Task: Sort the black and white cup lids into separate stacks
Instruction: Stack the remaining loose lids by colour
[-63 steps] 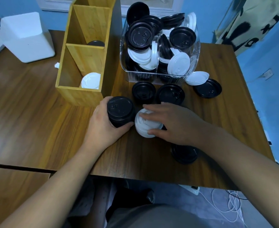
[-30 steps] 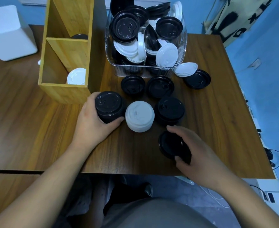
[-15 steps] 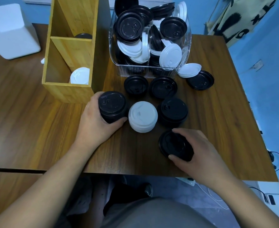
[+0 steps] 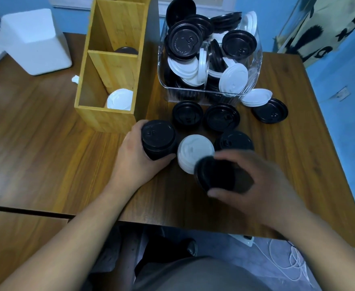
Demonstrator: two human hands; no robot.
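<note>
Centrally, a tall stack of black plastic cup lids is gripped round its side by the left hand on the brown wooden table. Just to its right a stack of white plastic cup lids is stood. A single black cup lid is held tilted by the right hand, with thumb and fingers curled round the rim. The hand is motion-blurred, so whether the lid touches the table cannot be told. The near edge of the white stack is covered by this lid. A second black lid stack is partly hidden behind the right fingers.

Further back, two loose black lids are laid side by side before a clear plastic tub, which is heaped with mixed black and white lids. At the tub's right corner a loose white lid is overlapped onto a flat black lid. To the left, a bamboo divided box is placed just behind the left hand: a white lid is seen in its near compartment and a dark lid in the far one. A white foam block is set well apart at the far left.
</note>
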